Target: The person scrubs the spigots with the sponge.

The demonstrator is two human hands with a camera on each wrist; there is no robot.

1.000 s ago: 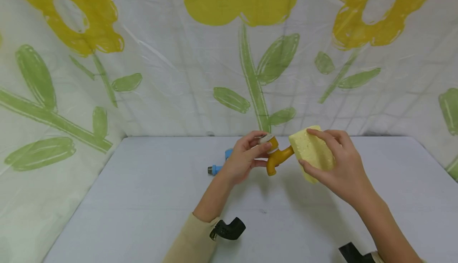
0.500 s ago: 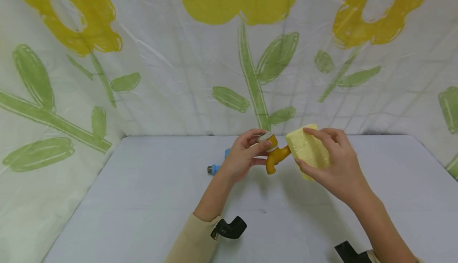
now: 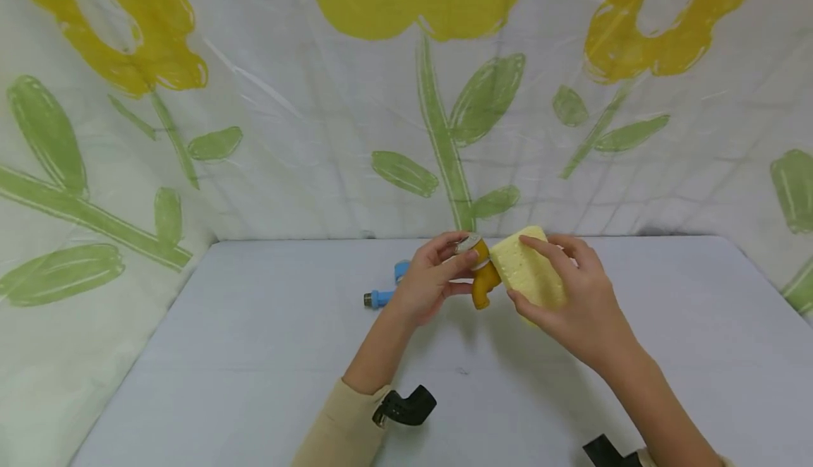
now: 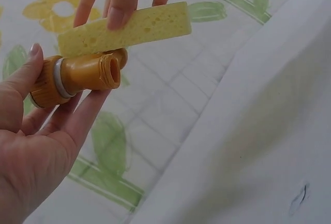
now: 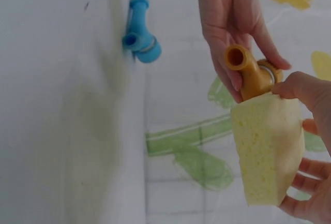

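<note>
An orange-yellow plastic tap [image 3: 484, 285] is held above the table by my left hand [image 3: 433, 276], thumb and fingers around its ribbed, white-ringed knob end. My right hand [image 3: 574, 294] pinches a pale yellow sponge [image 3: 532, 269] between thumb and fingers. In the head view the sponge covers the tap's threaded stem, and only the spout and knob show. The left wrist view has the sponge [image 4: 129, 28] lying along the tap [image 4: 85, 74], close against it. In the right wrist view the tap's open spout [image 5: 237, 57] points out above the sponge [image 5: 266, 146].
A blue tap [image 5: 138, 30] lies on the white table behind my left hand, partly hidden in the head view. A white curtain [image 3: 286, 135] printed with yellow flowers hangs along the table's back edge. Black wrist mounts [image 3: 406, 405] stick out from my sleeves.
The sponge in my right hand has moved left along the tap toward the knob, covering the stem that showed earlier. My left hand keeps holding the tap nearly still.
</note>
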